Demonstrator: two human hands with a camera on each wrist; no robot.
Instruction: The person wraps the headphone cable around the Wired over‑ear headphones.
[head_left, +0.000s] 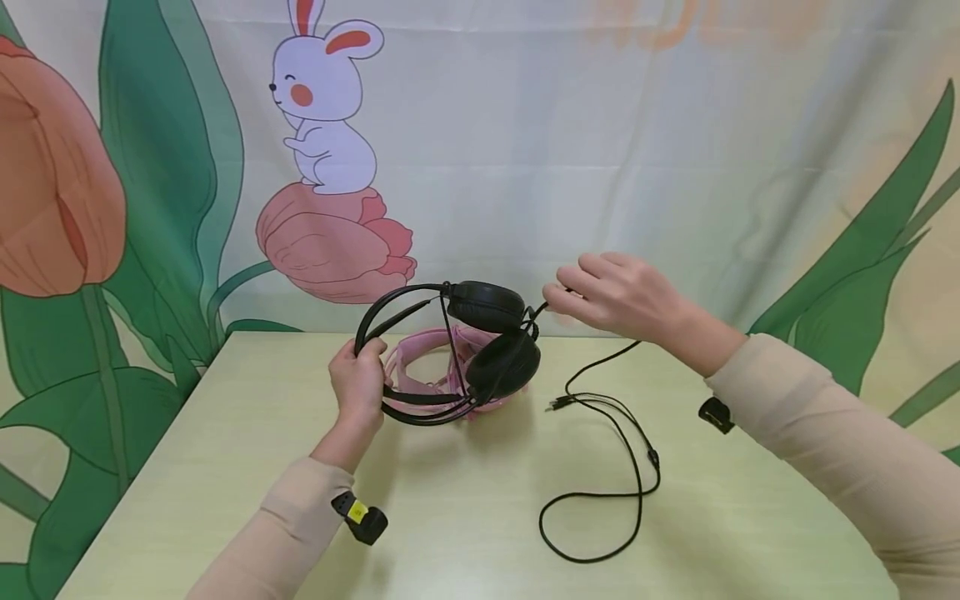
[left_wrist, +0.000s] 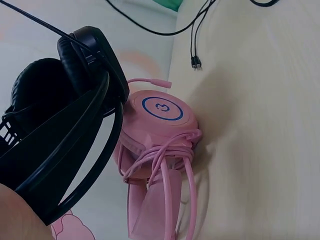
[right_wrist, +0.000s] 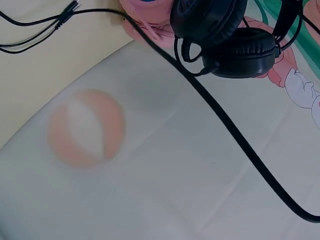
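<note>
A pair of black over-ear headphones (head_left: 504, 365) is held up above the table, its padded cups toward the right. My left hand (head_left: 358, 382) grips the headband at the left end, thumb on top; part of this hand (left_wrist: 19, 217) shows in the left wrist view. The fingers of my right hand (head_left: 618, 298) are curled round the headphones' black cable (right_wrist: 220, 109) a short way from the cups. That hand is out of sight in the right wrist view. Behind and below the black pair, a pink headset (left_wrist: 160, 116) stands on the table, its cord wound round it.
The rest of the cable (head_left: 585, 496) lies in a loose loop on the pale table (head_left: 465, 517), with its plugs (head_left: 558, 403) near the middle right. A printed cloth (head_left: 525, 167) with a rabbit and tulips hangs along the table's back edge.
</note>
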